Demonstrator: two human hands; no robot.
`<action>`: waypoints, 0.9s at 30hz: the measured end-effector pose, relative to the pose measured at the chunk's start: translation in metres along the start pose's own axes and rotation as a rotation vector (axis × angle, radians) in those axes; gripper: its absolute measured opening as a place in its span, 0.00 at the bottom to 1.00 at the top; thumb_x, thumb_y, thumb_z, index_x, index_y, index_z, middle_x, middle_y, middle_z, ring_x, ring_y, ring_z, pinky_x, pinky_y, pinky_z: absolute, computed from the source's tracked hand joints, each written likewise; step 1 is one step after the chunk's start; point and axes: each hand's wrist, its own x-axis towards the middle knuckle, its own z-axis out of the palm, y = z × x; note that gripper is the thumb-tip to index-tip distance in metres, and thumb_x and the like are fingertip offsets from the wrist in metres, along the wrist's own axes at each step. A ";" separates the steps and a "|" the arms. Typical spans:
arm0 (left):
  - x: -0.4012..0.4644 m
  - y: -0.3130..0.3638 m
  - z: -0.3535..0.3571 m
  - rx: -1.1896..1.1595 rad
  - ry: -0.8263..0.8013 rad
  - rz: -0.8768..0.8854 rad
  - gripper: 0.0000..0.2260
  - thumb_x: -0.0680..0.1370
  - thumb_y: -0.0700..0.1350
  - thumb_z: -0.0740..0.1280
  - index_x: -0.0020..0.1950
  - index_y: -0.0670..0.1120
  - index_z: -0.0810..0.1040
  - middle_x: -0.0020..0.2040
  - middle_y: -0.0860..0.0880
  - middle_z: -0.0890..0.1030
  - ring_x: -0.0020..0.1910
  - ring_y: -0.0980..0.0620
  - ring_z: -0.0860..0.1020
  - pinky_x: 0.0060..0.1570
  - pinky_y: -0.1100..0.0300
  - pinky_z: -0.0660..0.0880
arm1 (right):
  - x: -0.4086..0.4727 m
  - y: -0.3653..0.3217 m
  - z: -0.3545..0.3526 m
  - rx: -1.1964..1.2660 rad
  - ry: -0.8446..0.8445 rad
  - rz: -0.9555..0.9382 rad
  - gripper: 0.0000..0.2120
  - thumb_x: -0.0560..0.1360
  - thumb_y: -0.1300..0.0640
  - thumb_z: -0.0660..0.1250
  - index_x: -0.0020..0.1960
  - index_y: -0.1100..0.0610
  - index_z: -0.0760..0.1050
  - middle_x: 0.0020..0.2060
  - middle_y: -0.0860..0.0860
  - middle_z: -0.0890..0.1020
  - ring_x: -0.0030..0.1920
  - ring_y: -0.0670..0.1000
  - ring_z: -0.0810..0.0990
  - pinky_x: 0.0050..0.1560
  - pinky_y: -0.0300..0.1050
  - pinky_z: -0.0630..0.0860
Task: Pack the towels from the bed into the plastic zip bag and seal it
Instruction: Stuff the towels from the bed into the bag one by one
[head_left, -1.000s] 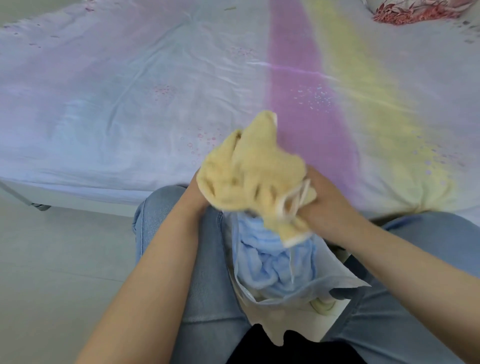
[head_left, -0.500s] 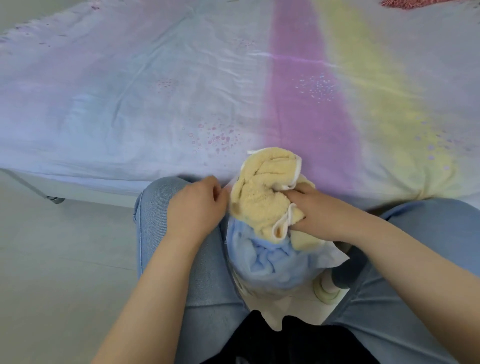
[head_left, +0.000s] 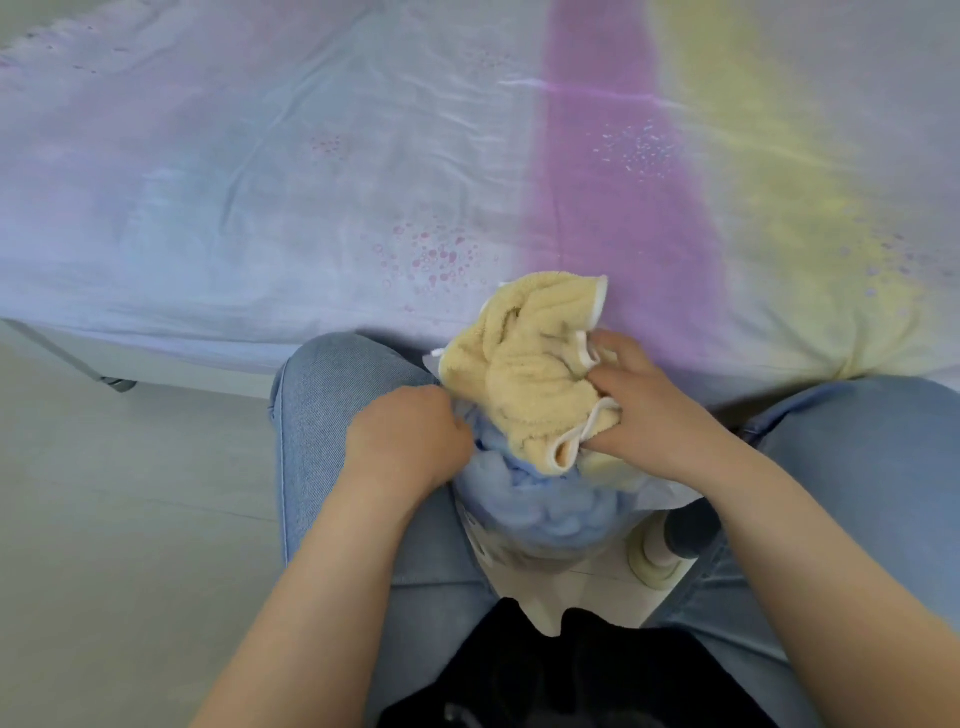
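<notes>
Yellow towel (head_left: 524, 379) sits bunched at the mouth of the plastic zip bag (head_left: 524, 551), which stands between our knees just below the bed (head_left: 311, 182) edge; most of its bulk rides above the rim, with a white-trimmed loop hanging out at its 5 o'clock. We judge it light, soft and springy: terry that compresses under a push but will puff back up, so it wants pressing from the top centre downward, not tugging at the trim. Right hand (head_left: 654, 410) is at the towel's 3 o'clock, fingers curled into the folds and gripping it. Blue towel (head_left: 524, 499) already fills the bag beneath, showing through the clear film, which leaves little room; we reckon this is the main obstacle to getting the zip edges to meet. The bag film looks thin, slick and floppy, with no stiffness of its own, so it needs holding at the rim. Left hand (head_left: 410, 441) is at the bag's 9 o'clock, fingers curled against the rim; it appears to pinch the film, though the fingertips are hidden. Outward: jeans-clad knees flank the bag at 9 and 3 o'clock, a shoe (head_left: 660, 556) rests on the floor at 4 o'clock, a bed leg (head_left: 111, 383) shows far off at 9 o'clock. No other towels on the visible bedsheet.
</notes>
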 end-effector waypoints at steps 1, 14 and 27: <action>0.001 -0.007 -0.001 -0.082 0.026 -0.016 0.16 0.78 0.51 0.58 0.31 0.47 0.64 0.35 0.47 0.75 0.35 0.46 0.71 0.34 0.57 0.65 | -0.002 0.001 0.000 -0.099 -0.034 -0.009 0.27 0.67 0.42 0.71 0.64 0.47 0.70 0.70 0.43 0.61 0.70 0.48 0.62 0.64 0.43 0.66; -0.006 -0.016 0.020 -0.802 0.205 0.263 0.18 0.74 0.43 0.65 0.26 0.51 0.63 0.22 0.56 0.63 0.25 0.59 0.61 0.27 0.65 0.60 | 0.005 -0.051 -0.035 -0.172 -0.063 -0.019 0.38 0.62 0.35 0.72 0.68 0.32 0.59 0.69 0.39 0.54 0.69 0.48 0.56 0.59 0.46 0.64; -0.013 -0.017 0.031 -0.666 0.396 0.326 0.14 0.71 0.52 0.59 0.26 0.54 0.61 0.21 0.54 0.64 0.23 0.56 0.63 0.26 0.63 0.61 | 0.034 -0.059 -0.068 -0.437 -0.234 -0.088 0.43 0.62 0.34 0.72 0.71 0.35 0.55 0.66 0.44 0.58 0.52 0.48 0.75 0.44 0.43 0.69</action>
